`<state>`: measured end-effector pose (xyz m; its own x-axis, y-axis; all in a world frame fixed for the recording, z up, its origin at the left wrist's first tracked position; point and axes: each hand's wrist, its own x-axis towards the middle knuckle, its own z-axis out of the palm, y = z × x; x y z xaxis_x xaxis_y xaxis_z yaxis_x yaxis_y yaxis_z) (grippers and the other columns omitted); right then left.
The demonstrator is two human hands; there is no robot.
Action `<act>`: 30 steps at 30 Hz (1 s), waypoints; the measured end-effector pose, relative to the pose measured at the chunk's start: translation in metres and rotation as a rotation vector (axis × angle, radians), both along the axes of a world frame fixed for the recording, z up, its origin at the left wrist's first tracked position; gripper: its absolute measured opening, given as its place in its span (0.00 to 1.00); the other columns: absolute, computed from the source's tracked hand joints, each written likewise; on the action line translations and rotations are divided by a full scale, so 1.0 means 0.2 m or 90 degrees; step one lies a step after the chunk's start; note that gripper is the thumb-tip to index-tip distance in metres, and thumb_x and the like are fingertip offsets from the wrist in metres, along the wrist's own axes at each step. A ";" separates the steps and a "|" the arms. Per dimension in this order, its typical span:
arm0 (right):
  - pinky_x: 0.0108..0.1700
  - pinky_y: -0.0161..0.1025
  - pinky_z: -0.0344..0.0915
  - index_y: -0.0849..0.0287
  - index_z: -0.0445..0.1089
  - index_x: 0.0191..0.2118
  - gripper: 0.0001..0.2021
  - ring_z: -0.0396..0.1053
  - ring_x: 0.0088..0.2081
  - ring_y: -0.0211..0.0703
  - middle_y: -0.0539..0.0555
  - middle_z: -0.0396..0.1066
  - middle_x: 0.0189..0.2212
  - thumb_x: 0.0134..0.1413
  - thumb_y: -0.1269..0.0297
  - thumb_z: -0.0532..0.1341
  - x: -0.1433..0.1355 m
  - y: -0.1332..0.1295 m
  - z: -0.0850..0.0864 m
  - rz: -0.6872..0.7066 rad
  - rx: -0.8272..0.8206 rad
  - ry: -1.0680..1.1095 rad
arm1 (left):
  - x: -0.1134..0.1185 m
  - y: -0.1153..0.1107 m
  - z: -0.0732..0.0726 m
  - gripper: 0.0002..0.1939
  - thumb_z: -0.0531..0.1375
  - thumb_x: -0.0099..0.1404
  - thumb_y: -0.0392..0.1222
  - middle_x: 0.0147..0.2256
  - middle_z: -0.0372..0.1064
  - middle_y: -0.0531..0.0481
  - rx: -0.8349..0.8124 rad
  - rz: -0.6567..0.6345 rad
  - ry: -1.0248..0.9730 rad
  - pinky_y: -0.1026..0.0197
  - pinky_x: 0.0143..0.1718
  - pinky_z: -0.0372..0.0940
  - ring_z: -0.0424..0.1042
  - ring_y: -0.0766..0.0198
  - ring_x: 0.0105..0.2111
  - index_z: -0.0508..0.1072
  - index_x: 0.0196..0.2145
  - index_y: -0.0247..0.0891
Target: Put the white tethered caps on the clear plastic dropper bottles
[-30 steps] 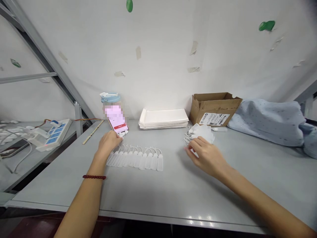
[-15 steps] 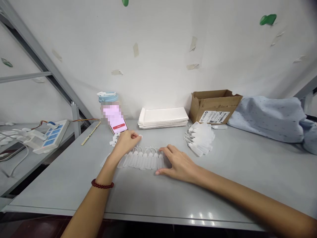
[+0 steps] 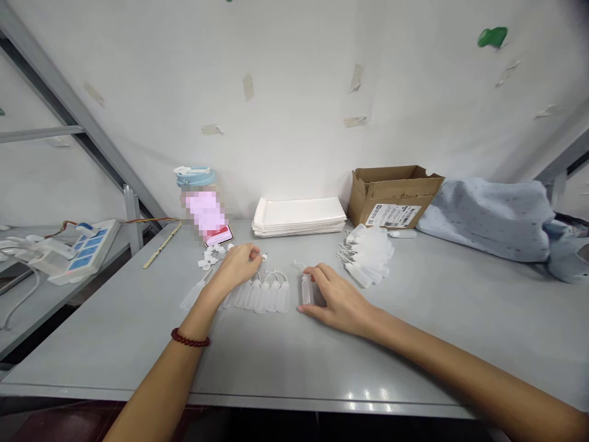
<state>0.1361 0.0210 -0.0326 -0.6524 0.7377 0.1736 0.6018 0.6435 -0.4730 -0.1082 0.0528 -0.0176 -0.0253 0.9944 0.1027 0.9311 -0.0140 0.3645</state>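
My right hand (image 3: pixel 335 298) grips a small translucent squeeze bottle (image 3: pixel 306 290) with a thin bent spout, thumb at its base and fingers near its neck. Between the closed fingertips of my left hand (image 3: pixel 240 264) is a small white cap (image 3: pixel 264 258). Several similar bottles (image 3: pixel 269 297) lie side by side in a row on the grey table, partly hidden by my left wrist. Behind that wrist are loose white caps (image 3: pixel 205 261). A fanned pile of bottles (image 3: pixel 368 255) with thin spouts lies beyond my right hand.
Along the wall stand a stack of white envelopes (image 3: pixel 299 215) and an open cardboard box (image 3: pixel 396 199). Light blue cloth (image 3: pixel 488 218) lies at the right. At the left are a lit phone (image 3: pixel 218 236), a blue-lidded cup (image 3: pixel 196 178), a narrow stick (image 3: pixel 162 245) and a power strip (image 3: pixel 87 252).
My right hand has drawn one bottle rightward, away from the end of the row. My left hand still pinches the cap. The view has shifted slightly.
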 end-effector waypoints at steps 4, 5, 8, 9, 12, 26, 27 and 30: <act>0.44 0.48 0.65 0.64 0.52 0.56 0.26 0.65 0.45 0.53 0.64 0.62 0.47 0.54 0.63 0.59 0.05 0.02 0.02 -0.010 0.024 0.015 | 0.03 0.01 0.00 0.20 0.52 0.59 0.45 0.32 0.75 0.42 0.023 -0.013 0.002 0.57 0.38 0.60 0.71 0.52 0.35 0.72 0.45 0.33; 0.44 0.48 0.65 0.64 0.51 0.56 0.25 0.65 0.46 0.53 0.64 0.62 0.47 0.54 0.65 0.58 0.06 0.02 0.02 -0.009 0.023 0.022 | 0.04 0.02 0.00 0.19 0.53 0.59 0.45 0.31 0.74 0.43 0.026 -0.019 -0.003 0.57 0.38 0.60 0.71 0.51 0.35 0.73 0.43 0.34; 0.46 0.47 0.64 0.62 0.47 0.57 0.26 0.64 0.48 0.52 0.65 0.60 0.50 0.53 0.72 0.55 0.07 0.02 0.03 -0.005 0.012 0.051 | 0.06 0.02 0.00 0.15 0.55 0.56 0.43 0.29 0.73 0.44 0.024 -0.021 -0.033 0.57 0.37 0.60 0.70 0.51 0.35 0.76 0.37 0.36; 0.46 0.47 0.64 0.62 0.45 0.57 0.27 0.64 0.48 0.51 0.65 0.60 0.50 0.52 0.73 0.54 0.07 0.02 0.03 -0.005 0.005 0.062 | 0.07 0.02 0.00 0.14 0.55 0.55 0.43 0.28 0.72 0.44 0.022 -0.017 -0.051 0.57 0.37 0.59 0.70 0.51 0.34 0.76 0.36 0.36; 0.44 0.45 0.65 0.62 0.43 0.57 0.27 0.66 0.45 0.48 0.62 0.63 0.43 0.51 0.78 0.51 0.07 0.01 0.02 -0.008 -0.024 0.099 | 0.10 0.00 0.04 0.16 0.55 0.54 0.44 0.26 0.70 0.46 0.011 0.001 -0.132 0.57 0.36 0.60 0.69 0.53 0.32 0.75 0.38 0.33; 0.40 0.43 0.66 0.60 0.45 0.55 0.21 0.68 0.39 0.44 0.59 0.66 0.41 0.56 0.76 0.49 0.04 0.00 0.00 -0.027 -0.045 0.210 | 0.40 -0.18 0.10 0.13 0.58 0.60 0.49 0.36 0.69 0.48 -0.109 -0.163 -0.699 0.63 0.35 0.61 0.65 0.65 0.33 0.73 0.37 0.37; 0.41 0.44 0.66 0.60 0.45 0.55 0.22 0.68 0.41 0.45 0.61 0.66 0.43 0.56 0.76 0.49 0.04 0.00 -0.01 -0.031 -0.042 0.214 | 0.40 -0.18 0.09 0.14 0.59 0.59 0.48 0.37 0.70 0.47 -0.095 -0.151 -0.692 0.63 0.36 0.61 0.66 0.65 0.34 0.73 0.38 0.36; 0.43 0.46 0.65 0.59 0.46 0.54 0.21 0.69 0.44 0.48 0.63 0.65 0.47 0.55 0.77 0.50 0.03 0.00 -0.01 -0.044 -0.033 0.216 | 0.42 -0.18 0.08 0.14 0.60 0.58 0.48 0.36 0.72 0.47 -0.089 -0.152 -0.673 0.62 0.38 0.62 0.69 0.62 0.36 0.73 0.38 0.36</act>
